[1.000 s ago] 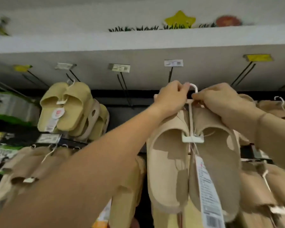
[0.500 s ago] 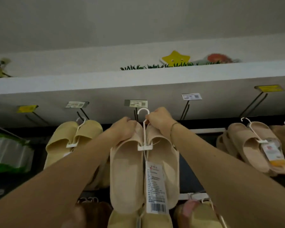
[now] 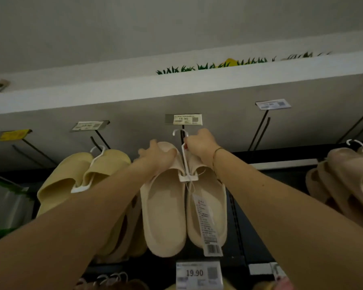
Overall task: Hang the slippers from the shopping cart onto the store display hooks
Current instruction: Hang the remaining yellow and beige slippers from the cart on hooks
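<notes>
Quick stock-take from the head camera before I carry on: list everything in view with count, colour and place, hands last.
cream slippers: one pair, centre, on a white hanger whose top loop is at the black hook under the 15.90 tag
15.90 price tag: one, white, above the centre hook
yellow slippers: one pair in front, others behind, left hook
tan slippers: several, right edge
19.90 price tag: one, white, bottom centre
yellow tag: one, far left
artificial grass: green strip, on the top shelf
left hand: fingers over the left cream slipper's toe
right hand: grip on the hanger's stem
</notes>
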A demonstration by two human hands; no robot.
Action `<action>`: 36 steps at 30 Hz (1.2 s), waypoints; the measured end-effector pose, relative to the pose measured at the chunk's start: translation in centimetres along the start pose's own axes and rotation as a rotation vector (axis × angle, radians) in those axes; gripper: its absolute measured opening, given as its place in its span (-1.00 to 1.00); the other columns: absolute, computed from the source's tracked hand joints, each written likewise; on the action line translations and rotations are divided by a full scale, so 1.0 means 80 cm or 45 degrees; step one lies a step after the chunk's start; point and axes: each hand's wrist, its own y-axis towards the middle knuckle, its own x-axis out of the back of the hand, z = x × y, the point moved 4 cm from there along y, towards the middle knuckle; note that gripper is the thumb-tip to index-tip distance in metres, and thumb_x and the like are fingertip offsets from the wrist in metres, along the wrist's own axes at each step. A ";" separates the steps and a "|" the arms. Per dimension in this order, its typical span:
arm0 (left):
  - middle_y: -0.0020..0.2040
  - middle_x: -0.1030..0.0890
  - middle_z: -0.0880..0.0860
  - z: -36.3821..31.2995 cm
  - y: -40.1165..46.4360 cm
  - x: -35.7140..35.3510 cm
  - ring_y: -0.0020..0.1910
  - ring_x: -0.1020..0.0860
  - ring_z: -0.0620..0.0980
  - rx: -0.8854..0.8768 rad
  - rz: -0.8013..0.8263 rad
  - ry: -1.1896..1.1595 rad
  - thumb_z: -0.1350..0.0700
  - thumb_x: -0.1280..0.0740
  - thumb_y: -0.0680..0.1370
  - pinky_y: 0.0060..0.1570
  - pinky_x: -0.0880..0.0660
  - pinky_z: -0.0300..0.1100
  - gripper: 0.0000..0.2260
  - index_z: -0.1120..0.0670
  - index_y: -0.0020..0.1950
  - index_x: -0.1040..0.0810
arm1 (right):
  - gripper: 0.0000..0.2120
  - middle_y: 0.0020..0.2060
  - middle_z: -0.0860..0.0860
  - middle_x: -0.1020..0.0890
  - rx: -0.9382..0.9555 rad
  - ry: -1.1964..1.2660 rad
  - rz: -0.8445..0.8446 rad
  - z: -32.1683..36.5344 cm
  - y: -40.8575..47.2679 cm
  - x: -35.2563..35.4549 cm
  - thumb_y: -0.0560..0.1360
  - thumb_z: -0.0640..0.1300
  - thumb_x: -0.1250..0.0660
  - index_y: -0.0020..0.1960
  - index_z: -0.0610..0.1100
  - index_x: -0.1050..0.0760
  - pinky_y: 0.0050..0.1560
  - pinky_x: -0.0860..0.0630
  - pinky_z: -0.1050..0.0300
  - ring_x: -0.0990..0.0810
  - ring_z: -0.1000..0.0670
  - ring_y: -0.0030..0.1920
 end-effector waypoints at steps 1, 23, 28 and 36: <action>0.54 -0.22 0.23 0.002 0.012 -0.002 0.44 -0.30 0.36 -0.008 -0.004 0.021 -0.32 -0.20 0.52 0.41 -0.32 0.21 -0.25 -0.09 0.63 -0.02 | -0.82 -0.23 -0.11 -0.56 0.003 0.038 0.005 -0.005 0.008 -0.005 0.57 -0.18 -0.30 -0.21 -0.15 -0.44 0.17 -0.53 -0.11 -0.60 -0.20 -0.02; 0.64 0.27 0.11 0.124 0.113 -0.274 0.61 0.16 0.26 -0.103 0.307 0.320 -0.29 -0.07 0.64 0.55 0.00 0.22 -0.31 -0.10 0.64 0.21 | -0.69 -0.25 -0.11 -0.56 -0.049 -0.396 0.260 -0.283 0.123 -0.122 0.63 0.00 -0.20 -0.17 -0.15 -0.53 -0.07 -0.50 -0.05 -0.52 -0.12 -0.19; 0.62 0.36 0.10 0.145 0.099 -0.313 0.59 0.31 0.21 -0.181 0.552 0.562 -0.24 -0.01 0.66 0.55 0.09 0.26 -0.34 -0.15 0.61 0.34 | -0.67 0.10 -0.10 -0.64 -0.063 -0.503 0.523 -0.300 0.090 -0.127 0.64 0.05 -0.17 0.20 -0.12 -0.56 0.26 -0.51 -0.13 -0.59 -0.11 0.12; 0.40 -0.44 0.07 0.104 0.035 -0.269 0.37 -0.43 0.17 -0.255 0.699 0.695 -0.28 -0.11 0.60 0.37 -0.35 0.16 -0.46 -0.04 0.50 -0.32 | -0.54 0.29 -0.13 -0.55 -0.170 -0.854 0.840 -0.263 0.016 -0.084 0.63 0.11 -0.20 0.35 -0.19 -0.51 0.36 -0.44 -0.03 -0.53 -0.14 0.27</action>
